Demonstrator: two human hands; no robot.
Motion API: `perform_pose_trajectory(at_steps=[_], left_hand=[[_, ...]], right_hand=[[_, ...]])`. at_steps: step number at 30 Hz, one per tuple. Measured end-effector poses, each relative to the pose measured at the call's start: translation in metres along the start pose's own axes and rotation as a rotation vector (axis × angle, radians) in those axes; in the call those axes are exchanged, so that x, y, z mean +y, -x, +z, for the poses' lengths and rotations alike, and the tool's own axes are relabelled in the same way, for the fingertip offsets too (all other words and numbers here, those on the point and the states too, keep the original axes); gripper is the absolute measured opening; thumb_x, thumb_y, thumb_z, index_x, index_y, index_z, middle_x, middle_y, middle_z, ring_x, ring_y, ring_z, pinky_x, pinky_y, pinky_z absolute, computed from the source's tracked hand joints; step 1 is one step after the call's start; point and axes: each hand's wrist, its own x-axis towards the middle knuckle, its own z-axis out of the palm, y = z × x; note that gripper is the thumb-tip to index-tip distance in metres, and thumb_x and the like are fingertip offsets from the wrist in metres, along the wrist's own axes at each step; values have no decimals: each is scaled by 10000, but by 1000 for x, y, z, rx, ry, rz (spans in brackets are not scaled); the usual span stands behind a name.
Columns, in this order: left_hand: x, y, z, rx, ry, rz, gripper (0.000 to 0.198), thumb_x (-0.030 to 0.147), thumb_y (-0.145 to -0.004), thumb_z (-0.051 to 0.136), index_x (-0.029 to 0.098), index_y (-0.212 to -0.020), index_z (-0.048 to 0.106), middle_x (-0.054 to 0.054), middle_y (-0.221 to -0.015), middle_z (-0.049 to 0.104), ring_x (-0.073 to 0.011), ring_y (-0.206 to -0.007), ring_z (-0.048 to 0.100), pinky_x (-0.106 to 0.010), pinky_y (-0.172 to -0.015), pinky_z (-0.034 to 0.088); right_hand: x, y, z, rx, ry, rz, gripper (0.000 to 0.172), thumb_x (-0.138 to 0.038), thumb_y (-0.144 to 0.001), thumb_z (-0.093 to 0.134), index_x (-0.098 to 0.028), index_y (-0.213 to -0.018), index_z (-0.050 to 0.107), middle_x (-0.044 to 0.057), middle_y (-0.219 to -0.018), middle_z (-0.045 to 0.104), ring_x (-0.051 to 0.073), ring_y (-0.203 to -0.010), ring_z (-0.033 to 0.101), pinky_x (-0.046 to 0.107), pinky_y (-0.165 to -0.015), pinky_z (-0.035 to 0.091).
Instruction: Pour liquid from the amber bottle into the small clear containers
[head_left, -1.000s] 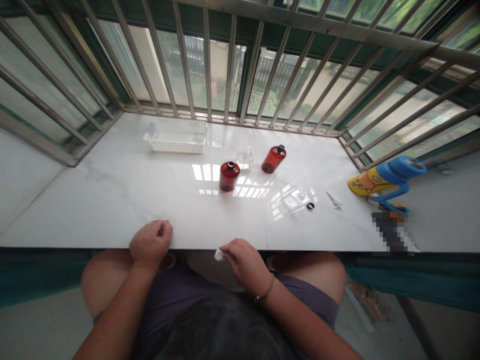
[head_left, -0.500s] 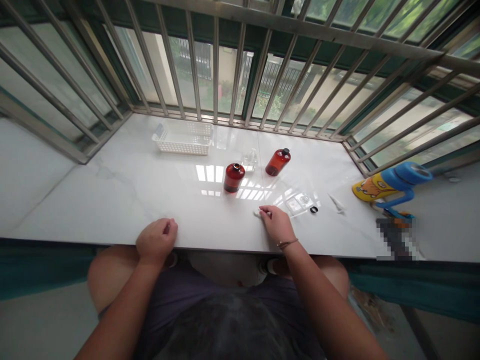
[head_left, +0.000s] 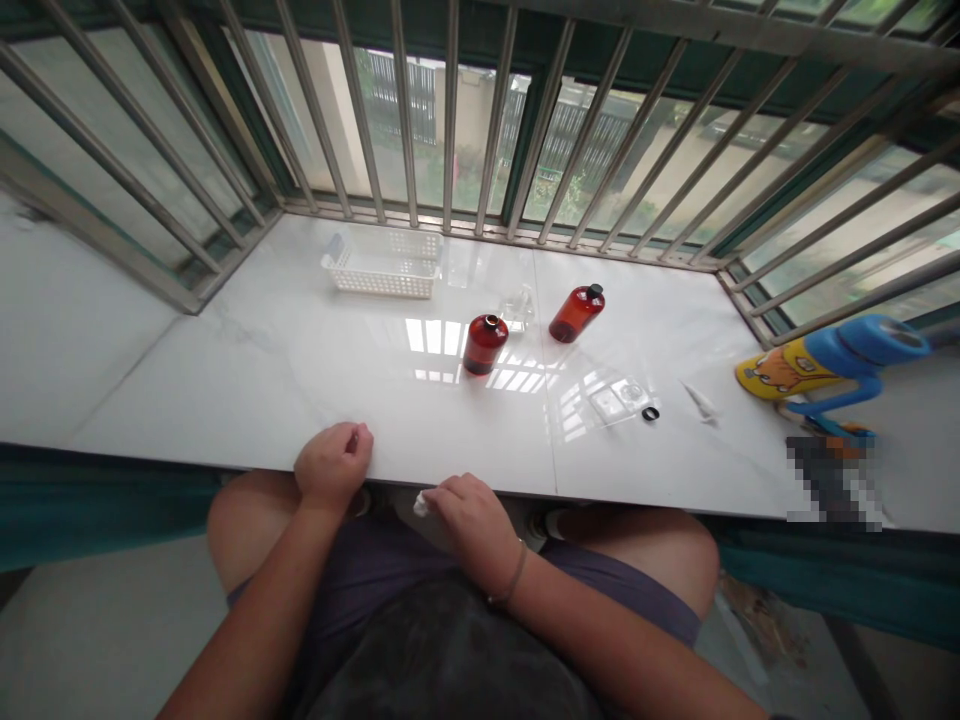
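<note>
My right hand pinches a white wad, left hand curled closed; a careless bump could tip the open red bottle.

The fingers of the right hand partly cover the white wad, too small to tell whether tissue or cotton. The left hand curls over its own palm, hiding the inside. Both forearms run off the bottom edge. Pixelation masks a dark object on the right. Reflections obscure the clear plastic packet's details. The top edge crops the window bars.
</note>
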Motion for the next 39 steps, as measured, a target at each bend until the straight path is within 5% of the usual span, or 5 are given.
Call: perform_pose_trajectory(at_steps=[12, 18, 25, 30, 39], left_hand=[[0, -2, -7, -104, 204, -91, 361, 337, -994, 566, 222, -652, 582, -29, -649, 617, -188, -644, 539, -318, -616, 330], [-10, 27, -62, -186, 370, -50, 340, 345, -1054, 521, 210, -797, 698, -36, -761, 726, -189, -736, 670, -300, -717, 484], [-4, 111, -97, -1122, 543, 419, 246, 319, -1069, 531, 257, -975, 749, -34, -931, 788, -201, -873, 735, -301, -817, 529], [1, 115, -54, -1000, 256, 251, 397, 218, -1037, 508, 244, -1398, 672, -128, -1620, 554, -319, -1476, 536, -523, -1227, 405], [-4, 97, -55, -1049, 381, 224, 284, 298, -1042, 556, 284, -1252, 746, -81, -1367, 749, -274, -1289, 679, -481, -1253, 401]], right_hand=[[68, 28, -41, 247, -72, 257, 209, -286, -1065, 586, -209, -1166, 751, 93, -1083, 779, 262, -1033, 716, 407, -954, 562], [62, 28, -43, 280, -137, 295, 228, -359, -1054, 614, -225, -1154, 769, 63, -1056, 785, 225, -881, 705, 361, -870, 566], [56, 33, -49, 282, -227, 359, 295, -452, -1052, 606, -240, -1156, 782, 58, -1020, 786, 194, -735, 628, 336, -753, 532], [55, 33, -55, 298, -239, 420, 357, -526, -1034, 603, -250, -1150, 797, 62, -962, 780, 196, -707, 604, 342, -709, 509], [64, 50, -60, 302, -278, 488, 427, -589, -1015, 595, -249, -1163, 806, 55, -865, 752, 199, -673, 595, 348, -676, 496]])
